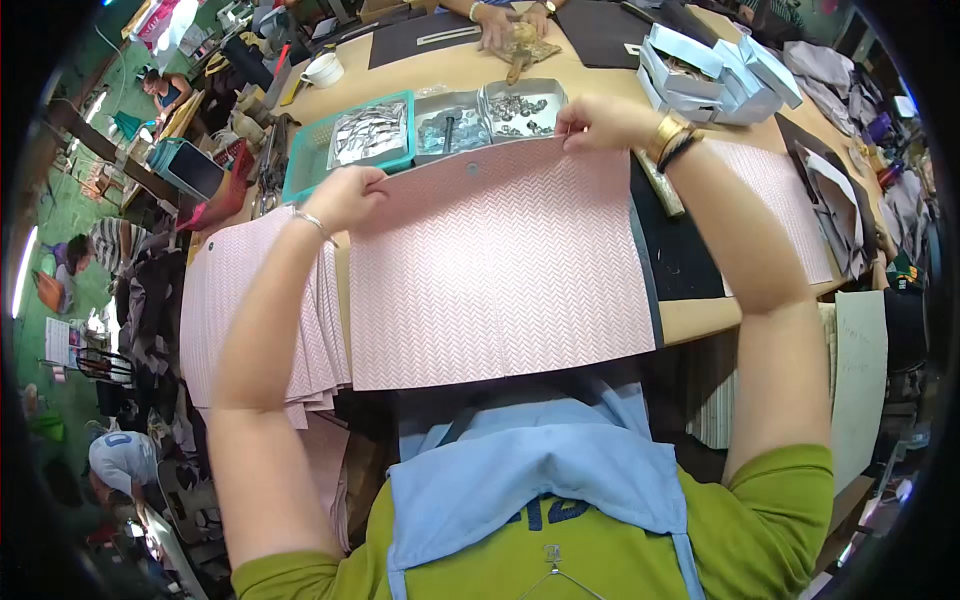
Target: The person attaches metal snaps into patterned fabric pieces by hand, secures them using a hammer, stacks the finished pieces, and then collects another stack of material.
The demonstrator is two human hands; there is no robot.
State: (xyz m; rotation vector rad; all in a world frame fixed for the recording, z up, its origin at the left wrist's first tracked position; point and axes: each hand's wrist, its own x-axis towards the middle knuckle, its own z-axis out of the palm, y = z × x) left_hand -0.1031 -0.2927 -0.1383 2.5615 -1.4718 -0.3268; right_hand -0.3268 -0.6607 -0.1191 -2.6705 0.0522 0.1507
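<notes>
A pink sheet with a herringbone texture spans the space in front of me, its near edge hanging past the table's front. It has a small round metal eyelet near the middle of its far edge. My left hand is closed on the sheet's far left corner. At the far right corner, the fingers of my right hand pinch the edge. A dark mat shows from under the sheet's right side. Left of it, beneath my left forearm, lies a stack of similar pink sheets.
Beyond the sheet stand a teal basket with silvery pieces, and open boxes of bluish bits and small metal parts. Light-blue boxes and more pink sheets are to the right. Across the table are another person's hands.
</notes>
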